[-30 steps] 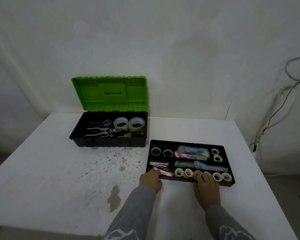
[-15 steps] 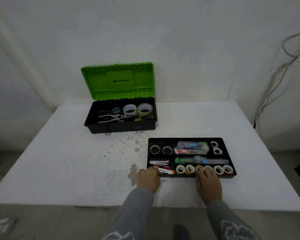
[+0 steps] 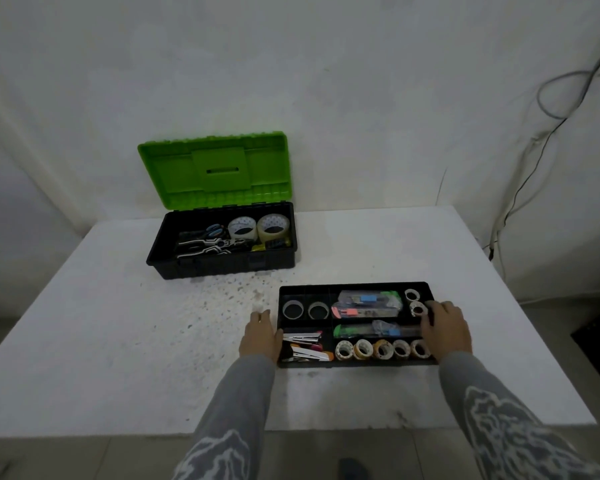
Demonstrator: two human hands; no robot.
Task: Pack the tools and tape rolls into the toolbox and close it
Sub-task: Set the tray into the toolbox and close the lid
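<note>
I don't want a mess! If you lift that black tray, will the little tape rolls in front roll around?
Probably not much: the little tape rolls sit packed side by side in one narrow compartment of the tray. If it tilts, they might tip out. The tray looks like stiff plastic, so it likely won't bend.

Dim, flat indoor light, soft shadows, wide-angle bending, perhaps slight blur
</note>
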